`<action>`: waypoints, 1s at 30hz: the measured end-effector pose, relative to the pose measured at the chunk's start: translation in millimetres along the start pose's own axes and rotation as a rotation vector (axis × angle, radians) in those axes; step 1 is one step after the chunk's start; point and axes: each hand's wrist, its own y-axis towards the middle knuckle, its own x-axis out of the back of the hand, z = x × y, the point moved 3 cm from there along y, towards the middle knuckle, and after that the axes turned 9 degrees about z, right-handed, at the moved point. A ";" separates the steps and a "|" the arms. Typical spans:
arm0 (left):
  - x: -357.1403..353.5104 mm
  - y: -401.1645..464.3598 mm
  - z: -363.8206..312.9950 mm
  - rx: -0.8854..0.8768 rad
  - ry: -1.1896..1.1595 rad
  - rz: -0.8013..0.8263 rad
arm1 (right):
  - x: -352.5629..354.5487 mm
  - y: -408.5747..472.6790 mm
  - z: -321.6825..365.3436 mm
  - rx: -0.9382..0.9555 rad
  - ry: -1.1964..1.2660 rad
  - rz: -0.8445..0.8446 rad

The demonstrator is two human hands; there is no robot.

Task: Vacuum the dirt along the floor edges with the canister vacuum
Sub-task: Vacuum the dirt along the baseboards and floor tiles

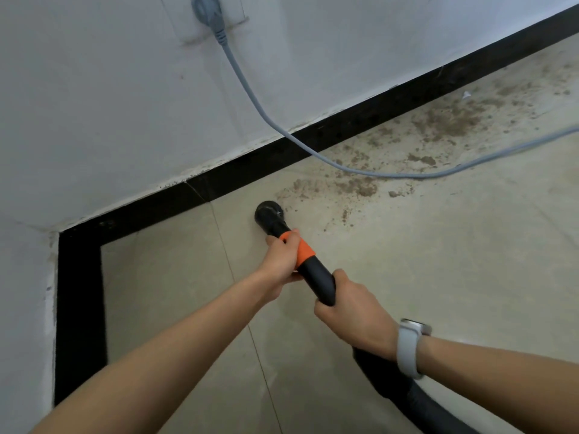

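Vacuum wand [308, 270], mid-frame: I see a smooth black tube with an orange band near its front and a round black nozzle [269, 212] at the tip, down near the floor just left of the dirt [360, 184]. My left hand [282, 261] is wrapped around the orange band; my right hand [351, 311] is clenched around the tube further back, a white watch [410, 346] on that wrist. Behind the right hand a ribbed black hose [404, 393] runs off toward the lower right.

I can read no brand or lettering anywhere.

Dirt lies as brown crumbly patches and fine specks, spread from centre toward the upper right beside the black skirting [344, 126]. The floor [175, 277] is beige tile, matte, with thin grout lines. The wall [94, 104] is white, scuffed and chipped along its lower edge. A grey cord [247, 89] hangs from a round grey plug [205, 9] at top centre, drapes across the skirting and over the dirt, and leaves at the right edge.
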 end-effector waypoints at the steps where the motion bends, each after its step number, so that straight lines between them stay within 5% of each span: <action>1: -5.2 -2.2 6.1 -0.004 -0.008 0.014 | 1.7 -5.3 -7.6 -0.008 -0.049 -0.014; 16: -0.6 33.2 -19.3 -0.053 -0.088 -0.054 | 22.2 39.5 10.1 0.049 -0.121 -0.080; 30: -24.6 10.8 6.4 0.020 -0.086 0.001 | 9.9 -6.4 -5.4 -0.052 -0.162 -0.134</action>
